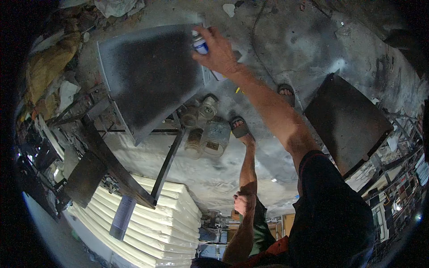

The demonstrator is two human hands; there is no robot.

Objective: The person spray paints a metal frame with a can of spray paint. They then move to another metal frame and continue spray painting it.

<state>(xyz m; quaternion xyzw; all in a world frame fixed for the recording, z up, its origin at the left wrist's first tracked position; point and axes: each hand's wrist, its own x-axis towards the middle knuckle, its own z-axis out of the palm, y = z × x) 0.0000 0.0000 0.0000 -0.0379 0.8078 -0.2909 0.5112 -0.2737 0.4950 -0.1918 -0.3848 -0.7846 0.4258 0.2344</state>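
My right hand (216, 50) is closed around a blue-and-white spray can (199, 43), its fingers near the white top. The can is over the far right corner of a large flat panel (152, 67), dark in the middle and greyer along its edges. I cannot make out any spray coming from the nozzle. My left hand (244, 203) is curled into a fist beside my knee, with nothing visible in it. The panel rests on or against a dark metal frame (167, 165); where they meet is partly hidden.
Several dusty jars (216, 136) stand on the floor by my sandalled foot (240, 127). A second dark panel (348, 123) leans at right. White stacked sheets (165, 223) lie at near left, with a greyish cylinder (123, 219) in front. A cable (254, 44) crosses the floor.
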